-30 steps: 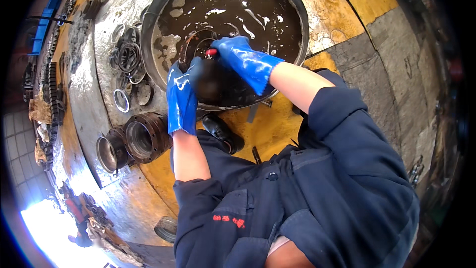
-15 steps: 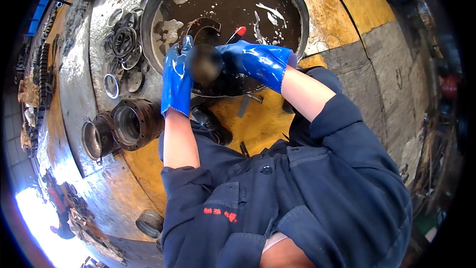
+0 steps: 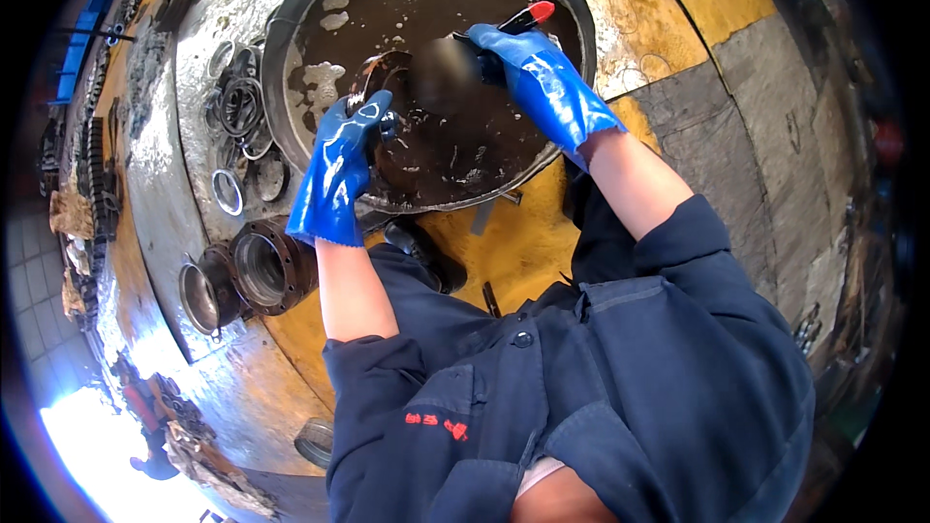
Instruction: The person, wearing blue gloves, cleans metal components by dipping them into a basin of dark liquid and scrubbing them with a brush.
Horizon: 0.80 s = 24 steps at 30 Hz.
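Observation:
My left hand (image 3: 341, 150), in a wet blue glove, is closed on a brownish curved metal ring (image 3: 376, 66) at the left inside of a round tub (image 3: 278, 68) of dark liquid. Much of the ring is hidden by the glove, the liquid and a blurred patch. My right hand (image 3: 538, 63), gloved the same way, grips a tool with a black and red handle (image 3: 531, 15) over the tub's right part. The red end points up and right. What lies at the tool's other end cannot be made out.
Left of the tub lie several metal rings (image 3: 242, 107). Nearer me stand a flanged metal housing (image 3: 262, 269) and a smaller round part (image 3: 201, 298). A dark shoe (image 3: 426, 257) is by the tub's near edge. Grey sheeting (image 3: 712, 150) covers the floor at right.
My right hand has moved up and right with the tool, away from my left hand. My left hand has shifted slightly down and left, still on the ring.

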Tool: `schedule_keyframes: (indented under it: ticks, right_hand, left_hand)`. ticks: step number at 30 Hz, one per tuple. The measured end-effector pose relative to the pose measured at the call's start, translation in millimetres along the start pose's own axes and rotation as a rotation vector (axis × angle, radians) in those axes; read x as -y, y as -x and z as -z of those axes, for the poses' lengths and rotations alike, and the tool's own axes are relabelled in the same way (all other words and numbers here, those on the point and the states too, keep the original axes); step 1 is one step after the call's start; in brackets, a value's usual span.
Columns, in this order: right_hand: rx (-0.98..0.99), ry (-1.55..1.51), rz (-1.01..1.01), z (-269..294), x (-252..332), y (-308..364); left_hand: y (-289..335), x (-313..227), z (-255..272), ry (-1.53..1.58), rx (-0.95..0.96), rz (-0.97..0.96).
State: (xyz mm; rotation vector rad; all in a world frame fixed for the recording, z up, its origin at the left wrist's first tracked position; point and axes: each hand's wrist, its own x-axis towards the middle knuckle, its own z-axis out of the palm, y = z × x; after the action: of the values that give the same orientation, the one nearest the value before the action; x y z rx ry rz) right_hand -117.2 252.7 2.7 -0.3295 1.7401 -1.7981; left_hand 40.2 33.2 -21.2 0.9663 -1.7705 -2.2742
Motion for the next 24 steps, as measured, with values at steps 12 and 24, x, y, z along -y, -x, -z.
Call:
schedule_keyframes:
  ticks: [12, 24]
  right_hand:
    - [-0.110, 0.200, -0.203, 29, 10, -56]
    - [-0.040, 0.182, -0.111, 36, 14, -50]
  left_hand:
    - [-20, -2, -14, -0.110, -0.084, 0.159]
    - [-36, -9, 19, 0.336, -0.092, 0.348]
